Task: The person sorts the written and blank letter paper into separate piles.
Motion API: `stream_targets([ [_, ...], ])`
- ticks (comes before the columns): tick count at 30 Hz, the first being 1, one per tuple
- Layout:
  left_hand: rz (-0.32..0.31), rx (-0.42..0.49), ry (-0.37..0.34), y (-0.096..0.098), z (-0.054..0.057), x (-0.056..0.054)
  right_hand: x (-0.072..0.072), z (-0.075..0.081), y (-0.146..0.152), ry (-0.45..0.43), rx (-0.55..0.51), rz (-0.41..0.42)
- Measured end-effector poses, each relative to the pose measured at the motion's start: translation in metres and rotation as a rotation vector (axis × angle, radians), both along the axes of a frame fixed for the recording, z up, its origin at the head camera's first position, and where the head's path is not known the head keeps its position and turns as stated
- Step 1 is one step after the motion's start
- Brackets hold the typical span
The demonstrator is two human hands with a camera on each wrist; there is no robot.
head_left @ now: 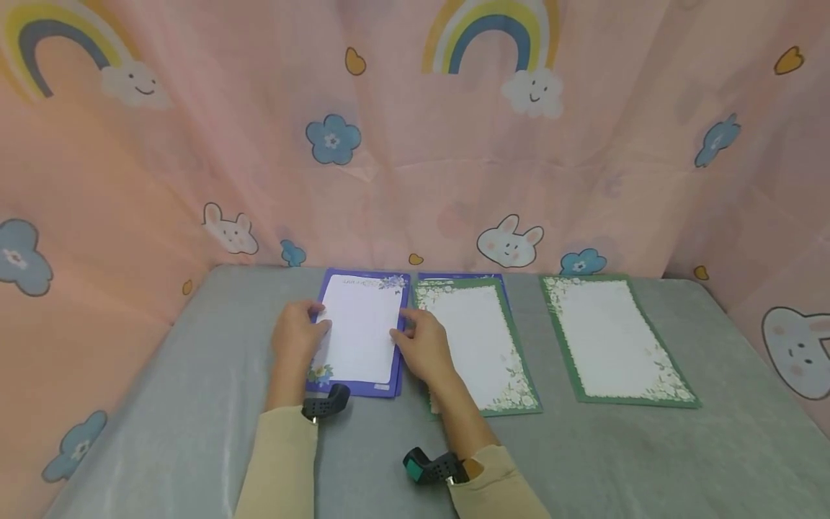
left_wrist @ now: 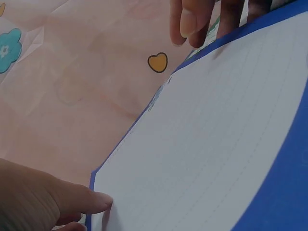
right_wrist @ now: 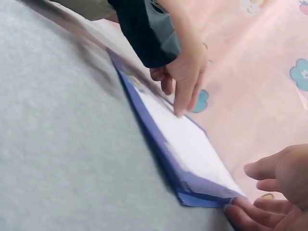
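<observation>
Your left grip (head_left: pixel 297 335) pinches the purple paper (head_left: pixel 359 331) while your right grip (head_left: pixel 424 346) sits loosely spread at its opposite edge — uneven pushing could skew it over the sheet beneath (right_wrist: pixel 199 199).

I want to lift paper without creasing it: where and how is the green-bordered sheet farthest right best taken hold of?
I'd pinch the far-right green-bordered sheet midway along its right long edge, coming in low from the right. It looks flat, so an edge seems the likeliest hold; bare table borders that side, while the neighbouring green-bordered sheet lies to its left.
</observation>
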State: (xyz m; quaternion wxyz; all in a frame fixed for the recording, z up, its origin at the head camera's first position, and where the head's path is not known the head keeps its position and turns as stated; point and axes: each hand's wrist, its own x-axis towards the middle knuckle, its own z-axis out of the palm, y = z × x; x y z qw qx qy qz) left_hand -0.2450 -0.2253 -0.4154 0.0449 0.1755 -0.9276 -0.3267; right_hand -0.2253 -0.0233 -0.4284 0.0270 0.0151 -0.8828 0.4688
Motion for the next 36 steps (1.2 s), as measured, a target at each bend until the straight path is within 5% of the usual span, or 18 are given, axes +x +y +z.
stream_targets([
  [16, -0.262, -0.046, 0.11, 0.053, 0.011, 0.0, 0.0, 0.015, 0.041, 0.074, 0.039, -0.003],
  [26, -0.441, -0.003, 0.091, 0.085, 0.003, 0.004, -0.009, 0.008, 0.089, 0.139, 0.151, -0.061],
  [36, -0.441, 0.077, 0.091, 0.105, -0.005, 0.008, -0.004, 0.001, 0.142, 0.036, 0.154, -0.123],
])
